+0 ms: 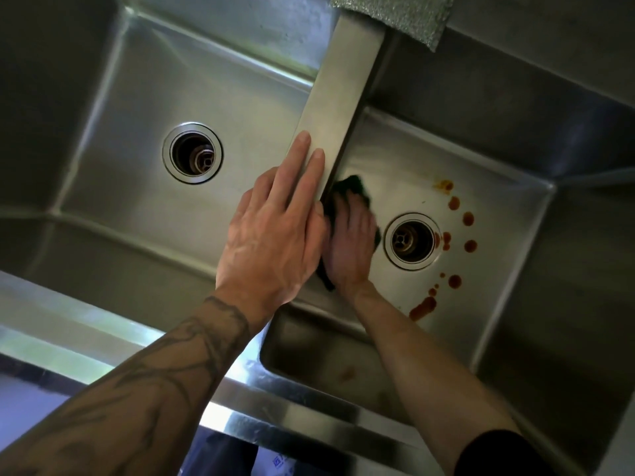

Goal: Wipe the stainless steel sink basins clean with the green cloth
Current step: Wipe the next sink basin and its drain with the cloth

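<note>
A double stainless steel sink fills the head view. My left hand (275,231) rests flat, fingers straight, on the divider (338,94) between the two basins. My right hand (350,245) is down in the right basin (498,201), pressing a dark green cloth (357,187) against the floor beside the divider. The cloth shows past the fingertips and under the palm. Several reddish-brown sauce spots (457,235) arc around the right drain (410,240), on its far side from my hand. The left basin (113,173) looks free of spots.
The left drain (192,152) is open and dark. A grey-green textured cloth (398,15) hangs over the divider at the back edge. The sink's front rim (103,324) runs below my forearms. A brown smear (422,307) lies near the right basin's front wall.
</note>
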Available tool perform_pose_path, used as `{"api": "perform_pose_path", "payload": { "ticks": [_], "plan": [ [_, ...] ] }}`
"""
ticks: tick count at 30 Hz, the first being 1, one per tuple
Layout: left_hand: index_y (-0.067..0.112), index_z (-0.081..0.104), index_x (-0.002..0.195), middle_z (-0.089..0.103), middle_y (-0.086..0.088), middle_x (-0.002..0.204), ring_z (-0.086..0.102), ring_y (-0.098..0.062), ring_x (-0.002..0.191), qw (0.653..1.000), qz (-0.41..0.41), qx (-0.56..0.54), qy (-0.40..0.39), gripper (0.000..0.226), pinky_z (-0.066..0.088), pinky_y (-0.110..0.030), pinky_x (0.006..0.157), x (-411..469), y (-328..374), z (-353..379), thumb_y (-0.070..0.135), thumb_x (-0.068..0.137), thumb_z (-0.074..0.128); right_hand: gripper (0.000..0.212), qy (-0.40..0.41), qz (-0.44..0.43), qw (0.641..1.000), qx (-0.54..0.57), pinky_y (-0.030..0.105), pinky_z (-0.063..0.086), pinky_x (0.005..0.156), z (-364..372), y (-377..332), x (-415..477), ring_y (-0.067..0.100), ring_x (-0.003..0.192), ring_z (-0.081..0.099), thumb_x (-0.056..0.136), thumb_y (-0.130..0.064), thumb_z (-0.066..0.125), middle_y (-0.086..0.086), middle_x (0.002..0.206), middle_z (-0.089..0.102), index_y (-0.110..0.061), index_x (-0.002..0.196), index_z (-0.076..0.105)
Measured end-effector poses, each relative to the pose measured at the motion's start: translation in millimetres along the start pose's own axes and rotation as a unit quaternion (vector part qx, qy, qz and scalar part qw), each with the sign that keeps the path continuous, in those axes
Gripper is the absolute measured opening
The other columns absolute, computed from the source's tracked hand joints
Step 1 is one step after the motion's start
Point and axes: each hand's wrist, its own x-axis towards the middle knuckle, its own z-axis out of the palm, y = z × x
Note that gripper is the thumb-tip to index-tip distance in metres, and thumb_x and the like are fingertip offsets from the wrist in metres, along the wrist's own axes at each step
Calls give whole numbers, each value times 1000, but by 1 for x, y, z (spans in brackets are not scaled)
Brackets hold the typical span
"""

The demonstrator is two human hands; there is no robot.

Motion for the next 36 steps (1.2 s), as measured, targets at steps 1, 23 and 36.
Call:
{"api": "perform_pose_path", "payload": {
  "ticks": [1,23,36],
  "plan": [
    [8,38,163,27,-9,175,53,-34,138,1000,0,0,-1,56,48,-49,112,0,0,0,28,111,37,49,-32,-53,998,7,50,24,126,0,3,-19,30,151,36,110,-31,45,15,159,43,-9,154,45],
    [9,37,164,27,-8,175,53,-33,137,1000,-2,5,8,57,49,-49,111,0,-2,4,28,111,38,51,-41,-87,995,-30,47,18,130,-10,44,-25,30,150,37,109,-35,47,15,158,43,-11,154,46],
    [7,38,163,29,-11,174,53,-34,137,1000,2,-7,11,57,49,-50,111,0,-1,3,26,110,42,46,-37,-87,994,-49,52,31,124,-20,61,-21,34,145,43,110,-27,45,19,154,48,-5,150,50]
  ]
}}
